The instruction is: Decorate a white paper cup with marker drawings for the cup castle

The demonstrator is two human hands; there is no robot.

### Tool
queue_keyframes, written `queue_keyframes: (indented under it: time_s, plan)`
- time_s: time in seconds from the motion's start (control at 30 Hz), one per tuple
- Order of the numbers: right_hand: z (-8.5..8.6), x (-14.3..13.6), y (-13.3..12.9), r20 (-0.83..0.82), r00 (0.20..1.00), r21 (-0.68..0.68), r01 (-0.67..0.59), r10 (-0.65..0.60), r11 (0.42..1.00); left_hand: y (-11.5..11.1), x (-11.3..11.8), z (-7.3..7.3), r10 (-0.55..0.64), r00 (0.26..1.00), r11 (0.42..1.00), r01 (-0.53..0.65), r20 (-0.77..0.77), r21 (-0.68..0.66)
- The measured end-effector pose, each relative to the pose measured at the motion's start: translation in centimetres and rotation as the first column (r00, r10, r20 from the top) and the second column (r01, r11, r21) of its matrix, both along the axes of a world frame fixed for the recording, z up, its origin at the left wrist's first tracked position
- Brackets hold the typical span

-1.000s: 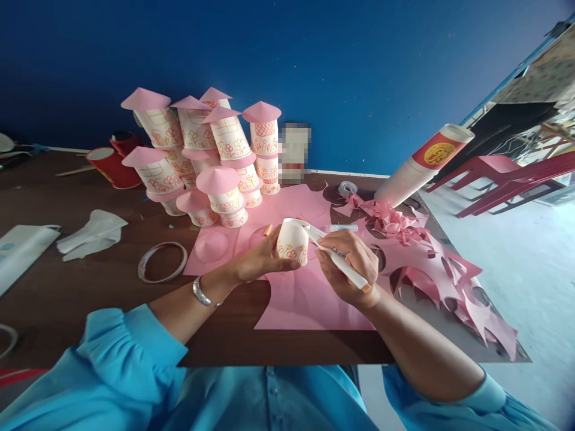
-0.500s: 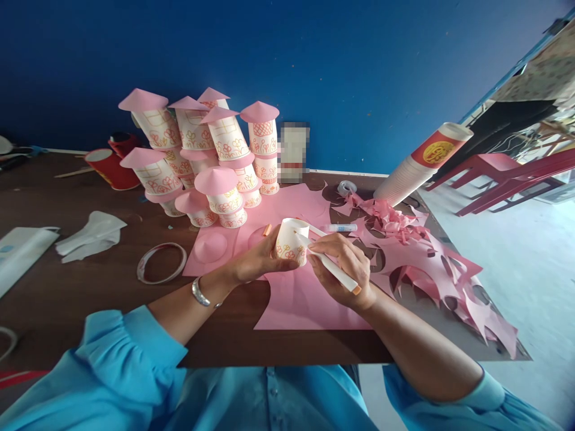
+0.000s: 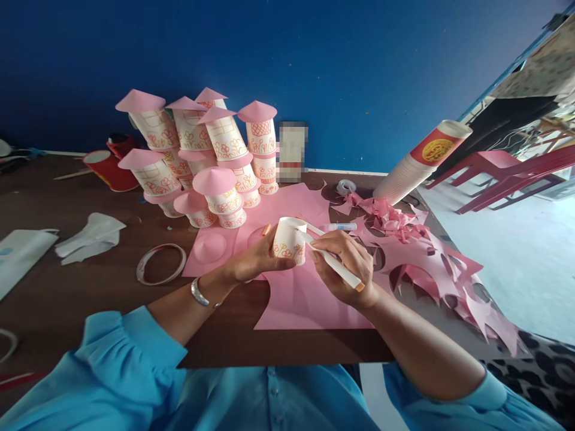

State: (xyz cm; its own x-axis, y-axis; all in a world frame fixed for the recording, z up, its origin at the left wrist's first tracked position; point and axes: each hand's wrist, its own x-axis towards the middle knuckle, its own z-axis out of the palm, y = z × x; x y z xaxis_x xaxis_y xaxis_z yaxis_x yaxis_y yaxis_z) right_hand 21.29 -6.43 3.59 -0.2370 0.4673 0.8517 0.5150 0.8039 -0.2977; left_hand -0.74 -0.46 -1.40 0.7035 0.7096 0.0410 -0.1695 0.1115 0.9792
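My left hand (image 3: 256,260) is closed around a small white paper cup (image 3: 287,242) with red and yellow flowers drawn round its lower part. In my right hand (image 3: 345,263) a white marker (image 3: 339,269) with an orange end is gripped like a pen. Its tip meets the cup's side near the top; any fresh line is too small to make out. A small orange piece (image 3: 266,230) shows just behind my left fingers. Under both hands lies pink paper (image 3: 309,305). Decorated cup towers (image 3: 222,194) with pink cone roofs stand behind, to the left.
Cut pink scraps (image 3: 422,257) cover the table's right side, near a tilted stack of paper cups (image 3: 413,161). A glue stick (image 3: 340,227) and a clear tape roll (image 3: 345,187) lie behind my right hand. On the left are a tape ring (image 3: 160,264), crumpled white paper (image 3: 92,237) and a red cup (image 3: 110,169).
My right hand and the marker's back end have shifted slightly right and down. The cup has barely moved in my left hand. Black-and-white patterned cloth now shows at the lower right.
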Motion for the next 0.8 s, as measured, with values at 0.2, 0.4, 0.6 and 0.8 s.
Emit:
queue_keyframes:
  time_s: [0.2, 0.4, 0.6, 0.8]
  plan:
    - [-0.2, 0.0, 0.1, 0.007, 0.999, 0.01, 0.045, -0.045, 0.999, -0.1, 0.1, 0.3, 0.031, 0.999, 0.999, -0.03, 0.022, -0.033]
    - [-0.1, 0.1, 0.4, 0.013, 0.998, 0.01, 0.066, -0.066, 0.998, -0.1, 0.1, 0.5, 0.032, 0.998, 0.995, -0.027, 0.054, -0.097]
    - [-0.1, 0.3, 0.3, -0.006, 0.997, -0.017, 0.071, -0.071, 0.997, 0.1, -0.1, 0.1, 0.013, 0.994, 0.994, -0.001, 0.104, -0.107]
    - [-0.3, 0.3, 0.5, -0.043, 0.997, -0.01, 0.07, -0.071, 0.997, 0.3, -0.4, -0.5, -0.05, 0.984, 0.993, 0.067, 0.171, -0.094]
